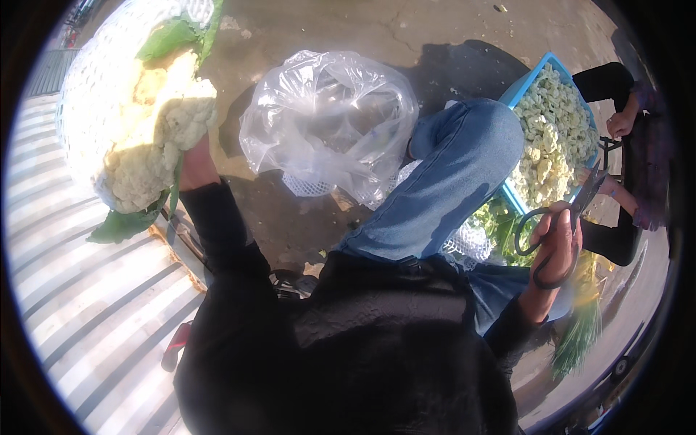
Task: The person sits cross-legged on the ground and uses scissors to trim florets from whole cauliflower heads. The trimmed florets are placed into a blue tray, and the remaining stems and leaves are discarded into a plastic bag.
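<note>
A large cauliflower head (147,141) with green leaves and a white foam net around its far side is held up at the left. Only the wrist of my left hand (199,166) shows beneath it; the fingers are hidden behind the head. Bright sun washes out much of that side. In my right hand (563,242) is a pair of black-handled scissors (590,190), blades pointing up and away from me. Beyond the blades stands a blue crate (523,87) filled with small cauliflower florets (554,125).
A clear plastic bag (326,119) stands open-mouthed before me. Trimmed leaves (503,223) and foam netting (467,244) lie by my knee (484,130). Another person's hand (620,124) is beside the crate. Green onions (579,337) lie at right; a corrugated metal surface (98,304) runs along the left.
</note>
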Action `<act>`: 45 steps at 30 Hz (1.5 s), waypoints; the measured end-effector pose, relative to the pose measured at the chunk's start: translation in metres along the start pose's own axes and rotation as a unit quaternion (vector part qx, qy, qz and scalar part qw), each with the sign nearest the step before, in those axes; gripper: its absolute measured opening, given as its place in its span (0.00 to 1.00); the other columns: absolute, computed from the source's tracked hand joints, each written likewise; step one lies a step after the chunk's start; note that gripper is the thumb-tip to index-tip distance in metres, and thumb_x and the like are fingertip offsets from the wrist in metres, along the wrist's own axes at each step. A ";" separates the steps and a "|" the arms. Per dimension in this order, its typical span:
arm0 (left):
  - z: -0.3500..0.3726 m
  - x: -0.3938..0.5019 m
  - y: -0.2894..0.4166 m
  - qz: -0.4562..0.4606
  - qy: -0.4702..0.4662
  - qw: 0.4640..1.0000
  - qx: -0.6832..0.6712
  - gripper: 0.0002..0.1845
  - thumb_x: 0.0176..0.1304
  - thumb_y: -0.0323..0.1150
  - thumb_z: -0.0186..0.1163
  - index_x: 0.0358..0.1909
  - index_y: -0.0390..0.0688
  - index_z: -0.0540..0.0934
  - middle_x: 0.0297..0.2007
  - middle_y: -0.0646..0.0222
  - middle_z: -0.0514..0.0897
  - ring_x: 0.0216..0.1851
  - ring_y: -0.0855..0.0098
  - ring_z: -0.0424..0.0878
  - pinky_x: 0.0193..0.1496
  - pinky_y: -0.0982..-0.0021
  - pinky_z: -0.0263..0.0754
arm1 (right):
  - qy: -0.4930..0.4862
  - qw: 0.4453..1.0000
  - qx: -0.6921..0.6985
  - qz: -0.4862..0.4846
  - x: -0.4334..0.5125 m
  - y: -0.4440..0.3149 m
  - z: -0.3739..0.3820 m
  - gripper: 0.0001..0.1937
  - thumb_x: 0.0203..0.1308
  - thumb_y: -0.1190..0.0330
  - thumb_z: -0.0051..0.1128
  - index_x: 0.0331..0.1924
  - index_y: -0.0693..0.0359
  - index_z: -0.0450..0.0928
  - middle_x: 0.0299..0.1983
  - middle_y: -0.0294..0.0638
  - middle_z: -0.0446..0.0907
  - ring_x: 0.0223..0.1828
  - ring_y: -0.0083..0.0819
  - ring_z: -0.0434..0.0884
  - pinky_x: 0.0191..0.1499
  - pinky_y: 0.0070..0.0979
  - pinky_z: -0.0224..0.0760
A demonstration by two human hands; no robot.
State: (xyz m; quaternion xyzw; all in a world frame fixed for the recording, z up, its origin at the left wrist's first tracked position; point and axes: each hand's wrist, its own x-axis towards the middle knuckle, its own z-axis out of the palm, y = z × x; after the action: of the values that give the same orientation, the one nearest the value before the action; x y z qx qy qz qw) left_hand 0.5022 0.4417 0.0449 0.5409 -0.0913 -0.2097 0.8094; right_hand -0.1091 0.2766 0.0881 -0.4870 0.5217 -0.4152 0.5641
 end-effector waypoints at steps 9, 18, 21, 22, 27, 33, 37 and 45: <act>0.206 -0.089 -0.058 -0.213 -0.189 0.959 -0.005 0.22 0.84 0.43 0.54 0.65 0.36 0.79 0.54 0.58 0.88 0.53 0.61 0.89 0.57 0.59 0.87 | -0.116 0.986 0.117 -0.025 -0.017 -0.002 0.023 0.25 0.83 0.52 0.53 0.63 0.68 0.74 0.43 0.46 0.86 0.44 0.37 0.90 0.51 0.33 0.84; 0.337 -0.313 -0.107 -0.493 -0.303 0.805 0.132 0.22 0.86 0.42 0.52 0.66 0.35 0.79 0.54 0.57 0.88 0.52 0.60 0.89 0.56 0.59 0.88 | 0.062 0.959 0.275 -0.017 -0.054 0.072 -0.055 0.38 0.80 0.40 0.56 0.78 0.62 0.65 0.66 0.51 0.80 0.68 0.43 0.82 0.68 0.49 0.79; 0.338 -0.352 -0.135 -0.523 -0.333 0.760 0.194 0.22 0.86 0.42 0.51 0.66 0.35 0.79 0.54 0.57 0.88 0.52 0.60 0.90 0.56 0.59 0.88 | 0.112 0.941 0.316 0.040 -0.072 0.092 -0.085 0.40 0.78 0.39 0.57 0.78 0.63 0.66 0.69 0.49 0.80 0.69 0.41 0.83 0.64 0.44 0.84; 0.332 -0.361 -0.151 -0.517 -0.358 0.750 0.208 0.22 0.86 0.42 0.51 0.66 0.35 0.79 0.54 0.57 0.88 0.52 0.60 0.90 0.56 0.59 0.88 | 0.093 0.934 0.346 0.013 -0.078 0.100 -0.093 0.41 0.78 0.38 0.58 0.78 0.64 0.67 0.71 0.49 0.80 0.69 0.41 0.84 0.62 0.43 0.85; 0.319 -0.365 -0.263 -0.473 -0.563 0.670 0.104 0.25 0.86 0.46 0.50 0.68 0.36 0.79 0.58 0.59 0.89 0.54 0.62 0.90 0.57 0.59 0.89 | 0.172 0.874 0.451 0.056 -0.097 0.149 -0.112 0.44 0.72 0.36 0.62 0.78 0.61 0.66 0.69 0.46 0.80 0.69 0.39 0.82 0.65 0.44 0.82; 0.304 -0.424 -0.275 -0.178 -0.752 0.621 0.132 0.24 0.81 0.38 0.62 0.70 0.35 0.75 0.58 0.56 0.86 0.55 0.62 0.87 0.58 0.60 0.85 | 0.146 0.770 0.618 0.057 -0.120 0.188 -0.136 0.44 0.58 0.32 0.75 0.68 0.55 0.77 0.56 0.40 0.88 0.60 0.39 0.86 0.61 0.53 0.82; 0.306 -0.450 -0.273 -0.050 -0.773 0.619 0.134 0.29 0.81 0.41 0.61 0.75 0.37 0.71 0.67 0.54 0.82 0.66 0.59 0.83 0.68 0.58 0.80 | 0.111 0.786 0.603 0.079 -0.124 0.195 -0.143 0.40 0.63 0.32 0.72 0.69 0.50 0.78 0.64 0.41 0.87 0.66 0.39 0.85 0.67 0.58 0.77; 0.314 -0.465 -0.306 -0.231 -0.738 0.603 0.194 0.27 0.83 0.42 0.58 0.74 0.36 0.73 0.64 0.54 0.84 0.64 0.61 0.83 0.66 0.59 0.80 | 0.049 0.747 0.662 -0.038 -0.109 0.180 -0.151 0.32 0.78 0.48 0.64 0.75 0.60 0.74 0.70 0.44 0.84 0.71 0.39 0.82 0.75 0.51 0.74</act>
State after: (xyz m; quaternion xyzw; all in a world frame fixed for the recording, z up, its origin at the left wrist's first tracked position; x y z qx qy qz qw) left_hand -0.1057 0.2824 -0.0725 0.3498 -0.5680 -0.6952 0.2676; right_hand -0.2781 0.3979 -0.0662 0.0101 0.1243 -0.7004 0.7028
